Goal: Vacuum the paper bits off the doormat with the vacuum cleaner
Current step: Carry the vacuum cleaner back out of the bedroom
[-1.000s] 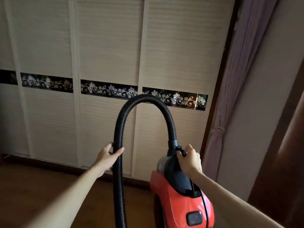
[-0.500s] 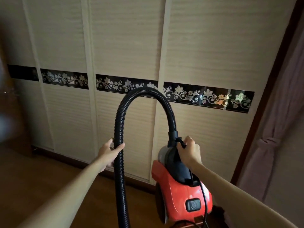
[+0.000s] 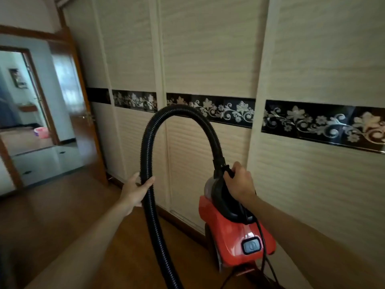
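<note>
A red vacuum cleaner (image 3: 231, 230) with a black top hangs in the air in front of me. My right hand (image 3: 239, 182) grips its black carry handle. Its ribbed black hose (image 3: 179, 113) arches up from the body and drops down on the left. My left hand (image 3: 135, 189) holds that hanging stretch of hose, thumb on the near side. The hose's lower end runs out of the frame at the bottom. A black power cord (image 3: 263, 247) trails down past the grey switch (image 3: 252, 246). No doormat or paper bits are in view.
A cream sliding wardrobe (image 3: 208, 59) with a black floral band fills the wall close ahead and to the right. The floor (image 3: 52, 222) is brown wood. At the left an open wooden door (image 3: 83, 113) leads to a brighter tiled room with a pink tub (image 3: 41, 132).
My view has swung left along the wardrobe; the curtain on the right has left the frame and the doorway has come in. Both hands keep their holds on hose and handle.
</note>
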